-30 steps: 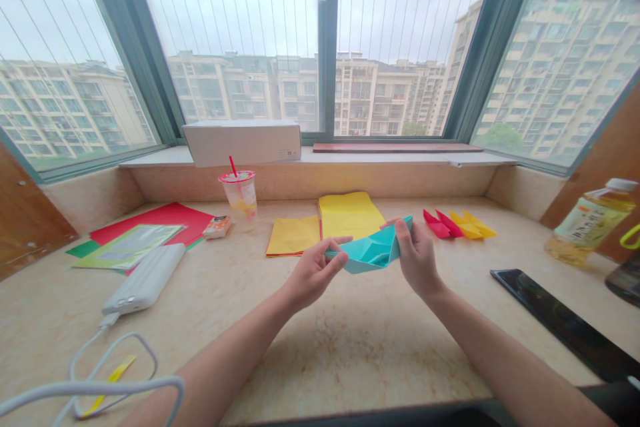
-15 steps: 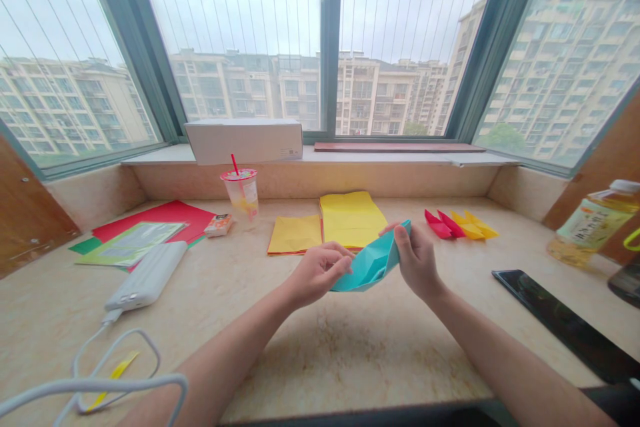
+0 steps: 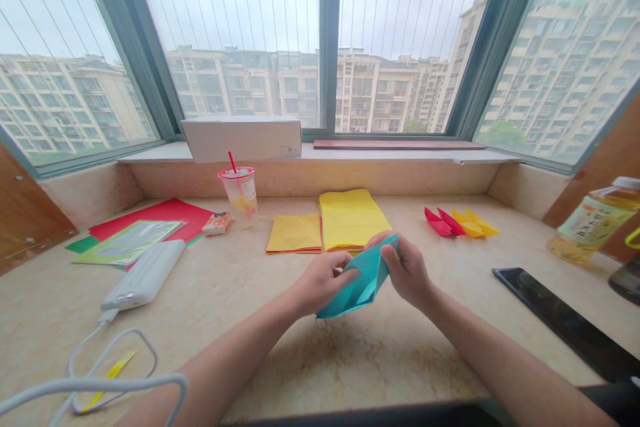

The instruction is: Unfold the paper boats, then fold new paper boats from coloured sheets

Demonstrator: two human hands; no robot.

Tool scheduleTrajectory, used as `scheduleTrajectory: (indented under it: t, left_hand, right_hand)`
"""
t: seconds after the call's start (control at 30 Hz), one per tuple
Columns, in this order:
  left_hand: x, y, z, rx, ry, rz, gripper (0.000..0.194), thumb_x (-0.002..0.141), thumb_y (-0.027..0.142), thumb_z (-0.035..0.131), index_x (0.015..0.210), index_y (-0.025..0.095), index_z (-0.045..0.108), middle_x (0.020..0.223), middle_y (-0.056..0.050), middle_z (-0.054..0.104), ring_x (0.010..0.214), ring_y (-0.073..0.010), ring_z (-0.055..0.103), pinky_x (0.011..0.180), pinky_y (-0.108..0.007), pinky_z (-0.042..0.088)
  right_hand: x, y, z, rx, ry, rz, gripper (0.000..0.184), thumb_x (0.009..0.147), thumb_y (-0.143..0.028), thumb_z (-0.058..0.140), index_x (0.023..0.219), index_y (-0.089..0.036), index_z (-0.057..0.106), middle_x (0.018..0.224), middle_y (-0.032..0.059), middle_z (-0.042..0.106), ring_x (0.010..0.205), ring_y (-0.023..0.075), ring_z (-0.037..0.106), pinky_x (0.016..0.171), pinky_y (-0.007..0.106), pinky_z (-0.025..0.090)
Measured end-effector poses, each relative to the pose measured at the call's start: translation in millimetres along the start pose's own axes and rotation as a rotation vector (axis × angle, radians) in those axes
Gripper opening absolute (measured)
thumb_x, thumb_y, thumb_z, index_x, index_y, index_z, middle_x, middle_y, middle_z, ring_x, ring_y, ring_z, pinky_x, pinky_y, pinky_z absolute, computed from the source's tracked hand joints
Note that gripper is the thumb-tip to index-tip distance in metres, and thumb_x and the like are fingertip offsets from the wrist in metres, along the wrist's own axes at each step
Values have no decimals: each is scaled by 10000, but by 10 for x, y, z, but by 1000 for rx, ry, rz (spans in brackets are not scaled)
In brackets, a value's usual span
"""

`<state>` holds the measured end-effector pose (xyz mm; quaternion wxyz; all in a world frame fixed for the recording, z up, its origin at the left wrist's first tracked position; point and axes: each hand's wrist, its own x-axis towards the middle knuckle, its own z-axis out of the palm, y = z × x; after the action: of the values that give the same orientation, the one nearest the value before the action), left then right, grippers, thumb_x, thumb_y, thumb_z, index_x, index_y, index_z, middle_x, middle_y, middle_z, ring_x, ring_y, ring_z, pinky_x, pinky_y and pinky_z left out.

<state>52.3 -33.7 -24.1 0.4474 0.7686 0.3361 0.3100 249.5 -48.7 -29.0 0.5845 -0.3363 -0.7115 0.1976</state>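
A folded sheet of blue paper (image 3: 357,283) is held up over the countertop between both hands. On its left part my left hand (image 3: 327,280) is closed, thumb on the near face and fingers mostly behind it. My right hand (image 3: 403,267) pinches its upper right corner, thumb in front. The paper is tilted, with its right end higher and folded flaps facing me. Behind it lie a stack of yellow paper (image 3: 353,217) and a smaller stack of orange-yellow squares (image 3: 294,233).
Red folded paper (image 3: 443,222) and yellow folded paper (image 3: 474,223) sit at right, near a black phone (image 3: 560,320) and a drink bottle (image 3: 590,223). At left are a lidded cup (image 3: 239,193), a power bank (image 3: 145,277) with white cable (image 3: 140,383), and red sheets (image 3: 165,213).
Both hands have come a little nearer and lower with the blue paper. It has turned so that more of its folded near face shows.
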Motion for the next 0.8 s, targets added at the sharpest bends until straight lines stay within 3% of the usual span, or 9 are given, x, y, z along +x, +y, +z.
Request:
scheduleTrajectory:
  t: [0.2,0.3,0.43,0.57,0.73,0.8]
  left_hand:
    - [-38,61,24,122,36,63,247,887,347,531,803,141,638,697,6,567,641,-120,503,586,-221,392]
    - [-83,131,15,143,-13,148,280,899,370,527,1016,146,648,832,-32,638,725,-151,568,651,-246,440]
    - [-125,151,46,-7,-152,139,533,881,467,571,1318,181,462,1035,-97,641,774,-186,658,662,-280,508]
    - [-120,108,85,-143,-201,28,578,909,540,499,1336,173,374,1021,-115,612,689,-181,686,591,-285,531]
    - [-123,151,35,63,-129,152,686,777,503,707,1317,189,423,1127,-119,614,931,-245,640,774,-351,526]
    - [-126,160,27,123,-102,163,650,779,476,715,1296,191,444,1109,-108,626,960,-252,621,819,-374,514]
  right_hand:
    - [-19,21,10,1,73,-13,247,978,-403,474,888,-211,600,766,23,666,616,140,587,549,246,456]
    - [-17,3,-2,-73,145,-8,198,970,-351,508,861,-213,600,738,7,663,612,131,584,553,235,448]
    - [-14,-3,-14,-153,241,3,159,958,-323,535,865,-212,601,729,0,674,608,128,591,559,232,444]
    - [-19,-4,-11,-170,247,-17,138,956,-308,536,876,-214,599,731,-5,678,604,124,595,560,232,441]
    - [-10,-40,-5,-195,248,-51,129,953,-294,536,873,-216,601,728,-6,674,614,130,604,577,241,449]
    - [-7,-44,-5,-204,250,-61,125,951,-299,539,879,-218,602,739,1,676,635,140,617,594,251,459]
